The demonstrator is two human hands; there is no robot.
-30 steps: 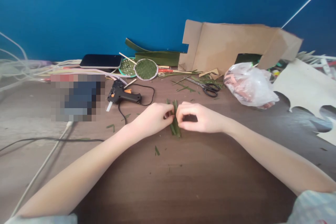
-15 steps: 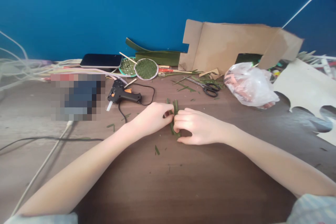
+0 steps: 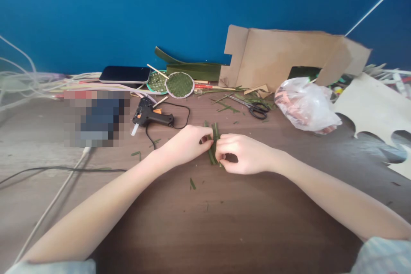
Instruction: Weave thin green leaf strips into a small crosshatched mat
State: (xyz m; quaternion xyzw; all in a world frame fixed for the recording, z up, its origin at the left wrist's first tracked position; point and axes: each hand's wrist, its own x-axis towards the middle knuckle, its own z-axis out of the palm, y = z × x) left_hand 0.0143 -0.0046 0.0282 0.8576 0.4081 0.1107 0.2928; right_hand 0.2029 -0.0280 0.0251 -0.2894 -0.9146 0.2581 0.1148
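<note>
- Brown bench under a blue wall.
- Left hand and right hand both pinch green leaf strips, just beside the glue gun.
- Strips are side by side, not woven yet.

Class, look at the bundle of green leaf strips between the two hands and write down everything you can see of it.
The green leaf strips are a few narrow, flat, dark green blades, seemingly cut from a plant leaf. They lie side by side on the brown wooden table, running roughly away from the viewer, ends poking out above and below the fingers. The left hand pinches them from one side, the right hand from the other. Small green offcuts lie scattered around.
</note>
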